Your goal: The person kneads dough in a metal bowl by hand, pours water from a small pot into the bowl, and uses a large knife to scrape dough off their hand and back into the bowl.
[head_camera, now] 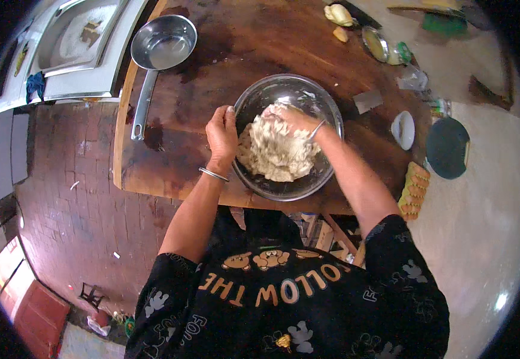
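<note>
A large stainless steel mixing bowl [266, 193] stands near the front edge of the wooden table, holding a rough, sticky mass of pale dough [282, 152]. My left hand [224, 134] grips the bowl's left rim, thumb at the top. My right hand [291, 119] is inside the bowl at the dough's upper part, its fingers blurred and partly coated or hidden by dough; whether they close on it I cannot tell. Flour or dough smears line the bowl's inner wall.
A long-handled steel saucepan [164, 42] stands at the table's back left. Along the right are a small white bowl [403, 130], an egg tray [414, 190], a glass jar [375, 44] and a clear plastic bag [412, 78]. A metal sink [78, 33] lies beyond the table, upper left.
</note>
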Action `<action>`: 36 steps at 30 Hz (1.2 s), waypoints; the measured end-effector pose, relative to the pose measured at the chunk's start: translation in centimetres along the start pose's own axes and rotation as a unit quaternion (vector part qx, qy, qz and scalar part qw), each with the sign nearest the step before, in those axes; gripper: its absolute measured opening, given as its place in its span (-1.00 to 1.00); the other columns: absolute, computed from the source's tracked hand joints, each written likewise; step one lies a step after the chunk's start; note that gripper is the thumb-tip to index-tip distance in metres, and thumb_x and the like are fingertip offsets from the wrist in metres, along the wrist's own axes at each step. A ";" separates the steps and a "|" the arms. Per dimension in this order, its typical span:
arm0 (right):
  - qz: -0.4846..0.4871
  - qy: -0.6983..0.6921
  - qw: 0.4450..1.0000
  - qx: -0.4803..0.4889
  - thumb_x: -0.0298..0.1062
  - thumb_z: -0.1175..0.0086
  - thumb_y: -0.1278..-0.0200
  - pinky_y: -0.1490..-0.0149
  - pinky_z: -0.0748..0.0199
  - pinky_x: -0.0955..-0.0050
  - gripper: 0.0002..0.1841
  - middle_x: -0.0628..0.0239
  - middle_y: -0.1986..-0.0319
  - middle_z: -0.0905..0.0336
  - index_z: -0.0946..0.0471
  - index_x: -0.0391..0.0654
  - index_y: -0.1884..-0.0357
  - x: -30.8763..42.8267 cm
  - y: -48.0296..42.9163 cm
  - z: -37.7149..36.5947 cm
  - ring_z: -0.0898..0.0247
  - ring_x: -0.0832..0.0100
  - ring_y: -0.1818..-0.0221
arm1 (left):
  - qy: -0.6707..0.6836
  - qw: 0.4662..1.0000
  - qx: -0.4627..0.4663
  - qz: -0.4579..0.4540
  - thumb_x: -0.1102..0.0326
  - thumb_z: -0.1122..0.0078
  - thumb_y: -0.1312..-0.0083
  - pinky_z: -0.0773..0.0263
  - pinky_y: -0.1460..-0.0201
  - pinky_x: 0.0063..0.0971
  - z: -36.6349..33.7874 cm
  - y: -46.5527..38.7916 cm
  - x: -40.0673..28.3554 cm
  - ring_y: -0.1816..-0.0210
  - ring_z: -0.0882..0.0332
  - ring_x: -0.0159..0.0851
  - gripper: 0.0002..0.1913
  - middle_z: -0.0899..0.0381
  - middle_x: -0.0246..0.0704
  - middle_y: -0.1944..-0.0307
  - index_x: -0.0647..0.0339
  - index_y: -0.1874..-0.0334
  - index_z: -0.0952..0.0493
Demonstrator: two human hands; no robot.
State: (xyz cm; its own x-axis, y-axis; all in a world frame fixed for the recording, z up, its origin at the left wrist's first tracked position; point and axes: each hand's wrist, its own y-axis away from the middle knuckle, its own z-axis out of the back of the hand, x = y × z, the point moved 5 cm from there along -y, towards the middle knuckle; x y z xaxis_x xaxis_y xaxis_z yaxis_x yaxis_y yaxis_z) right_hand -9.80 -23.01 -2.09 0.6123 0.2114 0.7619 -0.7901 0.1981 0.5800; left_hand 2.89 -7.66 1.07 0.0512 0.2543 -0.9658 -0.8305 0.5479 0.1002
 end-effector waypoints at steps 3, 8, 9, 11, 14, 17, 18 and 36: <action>-0.002 0.173 0.985 0.024 -0.28 0.04 -0.10 0.32 -0.41 0.41 -0.76 0.19 0.41 -0.50 -0.46 -0.20 0.25 2.5 0.2 0.3 -0.43 0.40 0.35 | 0.018 1.000 -0.012 0.011 0.30 0.05 -0.24 -0.31 0.40 -0.47 0.3 0.1 0.2 0.53 -0.40 -0.32 -0.81 -0.45 -0.17 0.58 0.31 0.31 -0.45; -0.020 0.370 0.929 -0.001 -0.28 -0.22 0.26 0.26 -0.40 0.20 -0.63 -0.06 0.49 -0.48 -0.47 -0.28 0.37 5.4 0.6 -2.6 -0.43 0.03 0.40 | 0.021 1.000 -0.007 -0.003 0.32 0.04 -0.24 -0.27 0.41 -0.55 0.4 0.7 -0.5 0.48 -0.28 -0.49 -0.80 -0.43 -0.36 0.57 0.37 0.34 -0.47; -0.007 0.409 0.911 0.044 -0.29 -0.21 0.27 0.26 -0.40 0.20 -0.65 -0.06 0.50 -0.48 -0.47 -0.28 0.39 4.5 0.7 -3.0 -0.42 0.02 0.42 | 0.023 1.000 -0.004 -0.002 0.32 0.04 -0.24 -0.28 0.40 -0.54 0.4 0.8 -0.7 0.50 -0.30 -0.48 -0.79 -0.44 -0.33 0.58 0.36 0.34 -0.47; -0.002 0.281 0.960 0.019 -0.27 -0.12 0.16 0.23 -0.39 0.22 -0.71 -0.01 0.49 -0.47 -0.47 -0.26 0.40 2.4 2.3 -3.0 -0.41 0.04 0.38 | 0.028 1.000 0.004 -0.001 0.30 0.03 -0.22 -0.31 0.39 -0.53 0.3 0.9 -1.0 0.52 -0.33 -0.44 -0.79 -0.46 -0.28 0.60 0.35 0.34 -0.47; 0.114 0.343 0.930 -0.061 -0.15 -0.02 -0.01 0.14 -0.37 0.28 -0.70 0.09 0.34 -0.47 -0.48 -0.16 0.30 7.5 8.1 -4.3 -0.40 0.13 0.24 | 0.043 0.999 -0.022 -0.007 0.32 0.01 -0.22 -0.30 0.41 -0.55 0.9 0.6 -0.4 0.51 -0.30 -0.48 -0.80 -0.46 -0.33 0.58 0.37 0.35 -0.47; 0.241 0.378 0.864 -0.230 -0.19 -0.02 0.00 0.01 -0.28 0.26 -0.73 0.18 0.18 -0.41 -0.46 -0.10 0.26 8.1 13.9 -4.8 -0.31 0.18 0.09 | 0.080 0.996 -0.001 0.032 0.34 0.01 -0.22 -0.27 0.43 -0.61 0.3 0.6 -0.2 0.50 -0.26 -0.54 -0.81 -0.42 -0.43 0.59 0.38 0.36 -0.47; 0.238 0.378 0.852 -0.273 -0.21 -0.03 0.02 -0.01 -0.25 0.20 -0.73 0.22 0.16 -0.39 -0.45 -0.10 0.25 6.2 14.8 -5.5 -0.29 0.17 0.07 | 0.094 0.995 0.003 0.036 0.34 0.01 -0.22 -0.26 0.44 -0.62 -0.1 0.5 0.5 0.50 -0.25 -0.55 -0.81 -0.41 -0.45 0.59 0.38 0.36 -0.47; 0.032 0.298 0.912 -0.280 -0.15 0.10 -0.12 -0.12 -0.11 0.18 -0.66 0.18 0.09 -0.41 -0.41 0.02 0.06 2.0 2.0 -0.8 -0.26 0.16 -0.01 | 0.003 1.000 0.016 0.017 0.37 0.11 -0.28 -0.23 0.44 -0.62 0.0 1.1 -0.3 0.50 -0.16 -0.54 -0.84 -0.32 -0.40 0.58 0.35 0.33 -0.41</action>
State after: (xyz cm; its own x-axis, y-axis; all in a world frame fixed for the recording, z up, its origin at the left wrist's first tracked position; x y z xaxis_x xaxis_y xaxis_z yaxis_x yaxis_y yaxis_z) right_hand -10.13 -21.39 0.41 0.6037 0.6890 0.4011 -0.7888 0.5892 0.1751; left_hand 1.96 -7.09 1.43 0.0198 0.2693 -0.9629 -0.8131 0.5647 0.1412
